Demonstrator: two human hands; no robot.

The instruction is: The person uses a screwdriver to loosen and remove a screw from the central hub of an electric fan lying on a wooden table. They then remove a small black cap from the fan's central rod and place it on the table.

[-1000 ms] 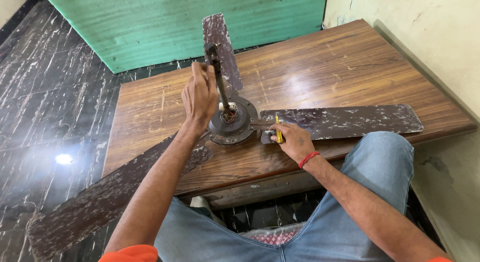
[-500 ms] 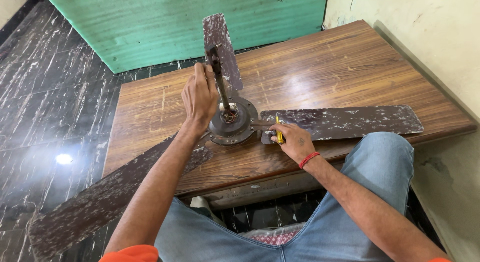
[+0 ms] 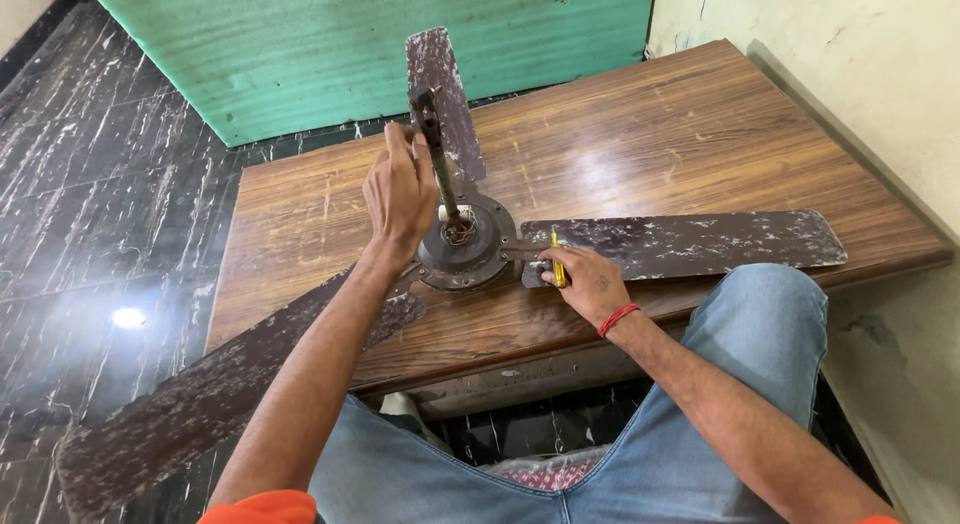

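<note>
The ceiling fan (image 3: 465, 246) lies at frame centre, its rod (image 3: 436, 154) rising toward the top. The left hand (image 3: 398, 196) is closed around the rod; the right hand (image 3: 585, 281), just right of the hub, pinches a yellow screwdriver (image 3: 556, 260) upright at the root of the right blade (image 3: 690, 246).

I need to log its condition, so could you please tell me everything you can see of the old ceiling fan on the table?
The worn brown three-bladed metal ceiling fan lies on the scratched wooden table, its rusty down rod pointing up. Paint has flaked off all the blades; one overhangs the table's near edge towards the floor. The left hand is at the rod, and the right hand presses a yellow-handled screwdriver where the right blade joins the round motor housing.
</note>
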